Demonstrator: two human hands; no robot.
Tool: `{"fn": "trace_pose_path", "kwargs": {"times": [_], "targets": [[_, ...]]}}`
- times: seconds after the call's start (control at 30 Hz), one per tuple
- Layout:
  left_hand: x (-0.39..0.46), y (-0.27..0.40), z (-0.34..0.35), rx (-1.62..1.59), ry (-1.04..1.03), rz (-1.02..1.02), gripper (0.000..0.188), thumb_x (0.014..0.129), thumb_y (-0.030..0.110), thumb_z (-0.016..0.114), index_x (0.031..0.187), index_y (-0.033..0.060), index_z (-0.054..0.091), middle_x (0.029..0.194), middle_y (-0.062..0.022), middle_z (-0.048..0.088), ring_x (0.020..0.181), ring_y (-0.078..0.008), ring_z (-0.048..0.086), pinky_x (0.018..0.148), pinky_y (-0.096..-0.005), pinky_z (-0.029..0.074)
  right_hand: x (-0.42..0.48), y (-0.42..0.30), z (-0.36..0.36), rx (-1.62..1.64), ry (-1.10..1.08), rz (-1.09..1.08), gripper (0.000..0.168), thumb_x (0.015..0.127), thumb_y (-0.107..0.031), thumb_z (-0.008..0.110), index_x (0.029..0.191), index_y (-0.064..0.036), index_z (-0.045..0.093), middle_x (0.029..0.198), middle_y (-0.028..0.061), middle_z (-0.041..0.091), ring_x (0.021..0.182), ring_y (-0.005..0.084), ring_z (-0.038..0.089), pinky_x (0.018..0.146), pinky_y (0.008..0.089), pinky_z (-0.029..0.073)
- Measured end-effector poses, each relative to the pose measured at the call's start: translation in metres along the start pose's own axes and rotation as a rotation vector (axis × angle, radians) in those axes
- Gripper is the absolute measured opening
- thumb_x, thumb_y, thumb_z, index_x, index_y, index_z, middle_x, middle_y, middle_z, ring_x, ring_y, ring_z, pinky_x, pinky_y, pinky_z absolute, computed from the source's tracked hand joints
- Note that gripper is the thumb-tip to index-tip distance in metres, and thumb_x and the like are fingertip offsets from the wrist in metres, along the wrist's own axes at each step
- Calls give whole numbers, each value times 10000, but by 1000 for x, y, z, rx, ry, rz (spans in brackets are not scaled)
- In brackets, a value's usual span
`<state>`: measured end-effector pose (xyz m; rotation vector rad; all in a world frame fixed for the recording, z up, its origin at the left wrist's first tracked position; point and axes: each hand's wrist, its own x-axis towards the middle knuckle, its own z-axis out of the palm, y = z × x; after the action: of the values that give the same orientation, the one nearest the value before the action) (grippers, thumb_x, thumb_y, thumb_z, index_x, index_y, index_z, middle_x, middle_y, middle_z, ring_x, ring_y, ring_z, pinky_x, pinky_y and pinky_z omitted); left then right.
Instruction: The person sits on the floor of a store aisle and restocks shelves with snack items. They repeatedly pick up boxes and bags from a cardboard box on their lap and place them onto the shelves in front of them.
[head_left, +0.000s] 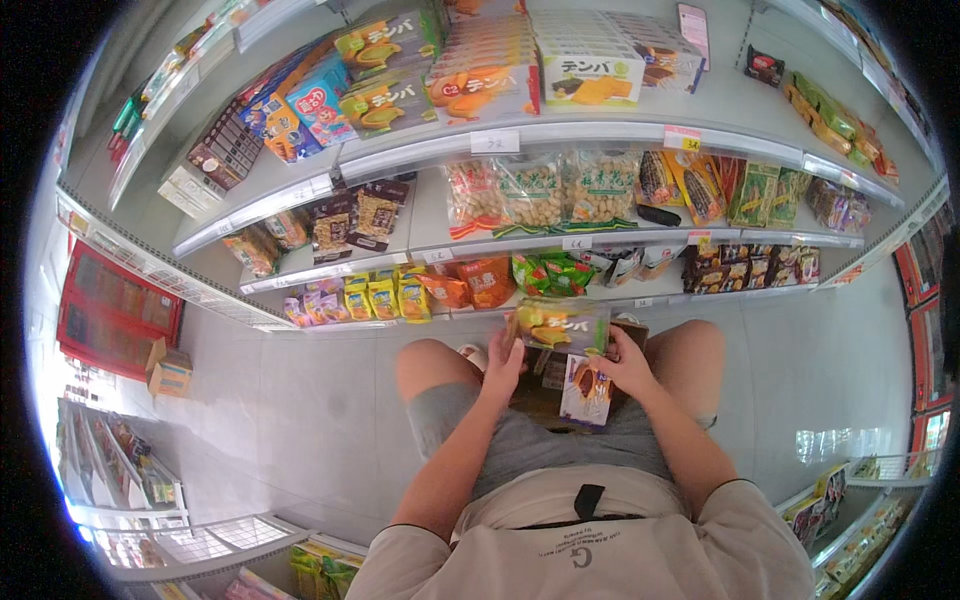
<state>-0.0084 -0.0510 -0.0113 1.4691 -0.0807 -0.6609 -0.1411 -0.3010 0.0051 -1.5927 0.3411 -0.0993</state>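
A green-and-grey snack box (562, 328) is held level between my two hands, over a cardboard box (540, 386) between my knees. My left hand (504, 360) grips its left end, where a brownish edge shows. My right hand (626, 364) holds its right end, the thumb near the lower edge. Just below, a white-and-purple snack box (585, 394) stands tilted in or on the cardboard box, close to my right fingers. Ahead on the upper shelf are rows of like boxes: green-grey (390, 101), orange (484, 90) and white (591, 79).
Bagged peanuts (532, 195) line the middle shelf (442, 251), with a black object (658, 216) beside them. Small snack packs (487, 281) fill the lowest shelf. A phone-like pink-edged object (694, 34) stands above. An open carton (171, 371) sits on the left floor; racks (217, 544) stand behind.
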Motion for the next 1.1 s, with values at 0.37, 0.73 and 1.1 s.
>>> {"fn": "trace_pose_path", "kwargs": {"times": [0.37,0.73,1.1], "targets": [[0,-15,8,88,-638,-309,680,984,136,692,1582,12,393,1404,-104,619,1212,-165,634,1013,-354,531,8,5,29,287,131,74,515,1015,-37,651,1490,-9,457,1295,110,669,1099,189,671,933,353,565],[15,6,-14,-80,-583,-379,559,1020,327,718,1452,2,576,1327,-67,692,1149,-155,679,913,-323,560,-3,0,26,293,62,233,392,1058,-172,612,1422,-91,490,1156,97,704,957,185,675,835,337,568],[10,11,-26,-457,-335,-291,682,982,270,782,1534,40,454,1447,-105,613,1317,-247,593,1105,-420,475,4,-22,52,144,-171,261,696,974,-114,742,1564,-42,380,1297,72,631,1054,164,631,850,323,547]]}}
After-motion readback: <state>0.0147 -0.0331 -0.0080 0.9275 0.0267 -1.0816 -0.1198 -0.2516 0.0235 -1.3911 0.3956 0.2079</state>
